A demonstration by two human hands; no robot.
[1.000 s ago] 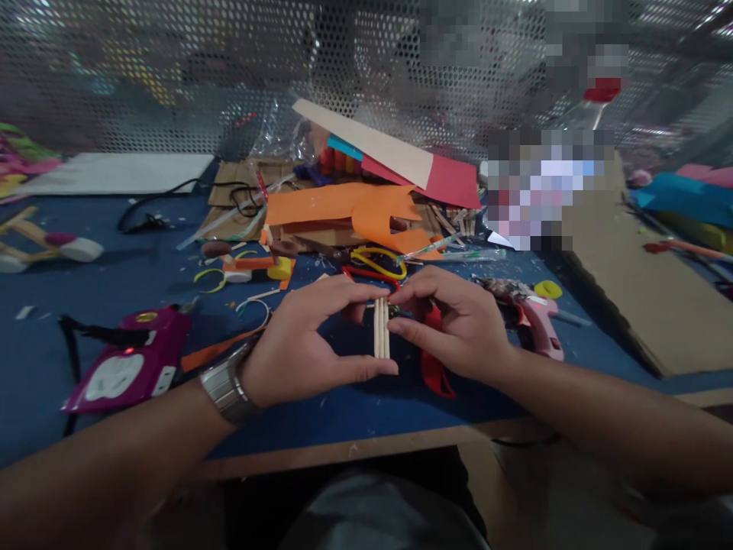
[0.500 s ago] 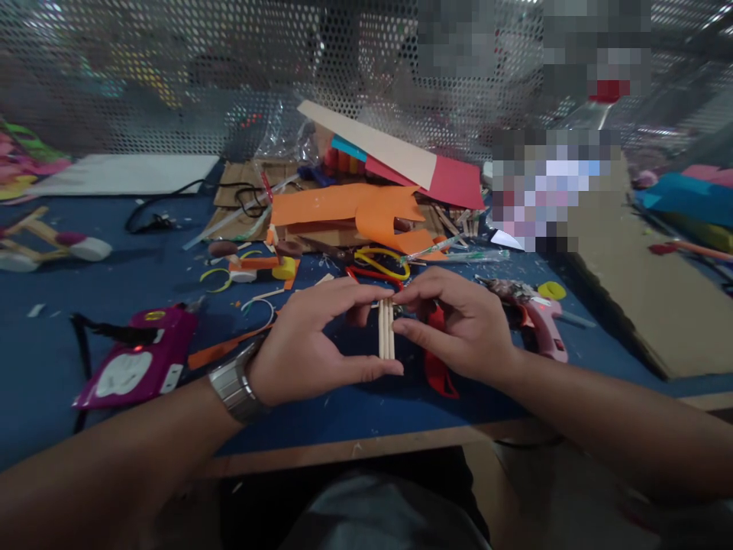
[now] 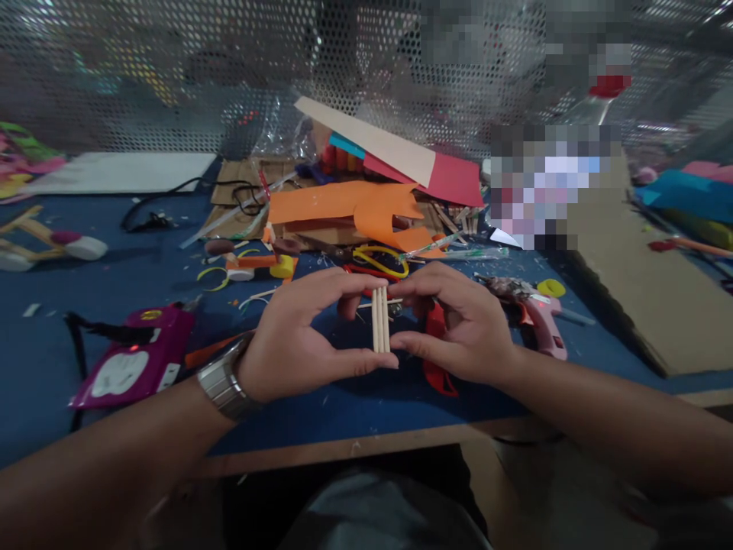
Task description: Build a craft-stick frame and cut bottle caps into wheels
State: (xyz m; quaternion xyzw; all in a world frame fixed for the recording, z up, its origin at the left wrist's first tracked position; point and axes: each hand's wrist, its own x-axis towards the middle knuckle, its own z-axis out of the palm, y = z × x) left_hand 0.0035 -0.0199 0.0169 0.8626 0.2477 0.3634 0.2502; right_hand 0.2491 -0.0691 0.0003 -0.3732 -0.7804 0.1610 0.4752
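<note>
Between my two hands, above the table's front part, stands a small bundle of pale wooden sticks, side by side. My left hand, with a metal watch at the wrist, pinches the bundle's two ends between thumb and fingers. From the right, my right hand has its fingertips on the bundle's upper end and its thumb near the lower right side. Just behind the bundle shows a thin pale stick. A red curved piece lies beneath my right hand.
A pink glue gun lies on the right, beside a cardboard sheet. On the left sits a purple device with a black cable. Orange paper, yellow-handled scissors and scraps lie behind my hands, before a perforated metal screen.
Both hands and the stick bundle have shifted slightly left and up in view. The bundle leans a little differently, and the thin stick behind it now shows. The grip looks much the same.
</note>
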